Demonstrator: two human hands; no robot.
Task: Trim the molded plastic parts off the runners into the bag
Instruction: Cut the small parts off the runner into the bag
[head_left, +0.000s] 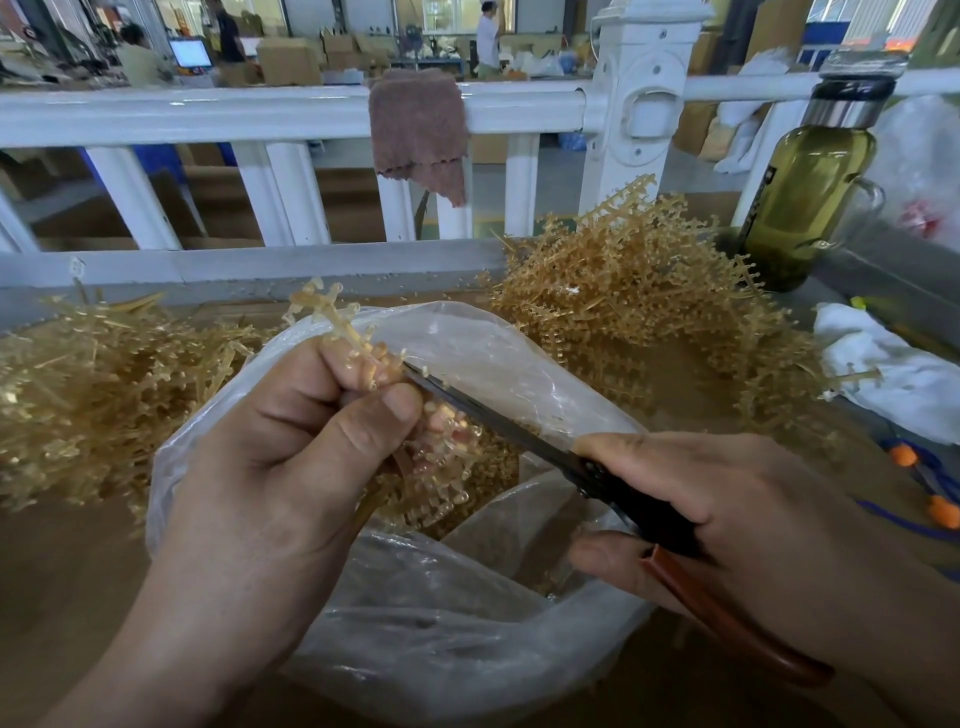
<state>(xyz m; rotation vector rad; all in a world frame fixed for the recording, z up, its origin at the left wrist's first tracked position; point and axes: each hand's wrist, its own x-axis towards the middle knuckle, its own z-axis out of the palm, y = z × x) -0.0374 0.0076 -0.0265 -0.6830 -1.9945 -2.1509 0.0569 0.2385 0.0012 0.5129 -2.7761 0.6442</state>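
The clear bag (498, 358) gapes at lower centre of the frame, with trimmed parts (467, 467) lying inside. On the tabletop (78, 561) a runner heap (78, 384) lies at left and a taller heap (649, 291) at upper right. Over the bag's mouth the left hand (270, 467) has its fingers (374, 421) clenched round one runner (337, 322). It looks light, springy and probably brittle, best held by its spine. The right hand (753, 509) grips the scissors (493, 415), whose blades reach the runner.

scissors (498, 423) tip hidden behind runner (337, 322), bottle (810, 192) top blurred
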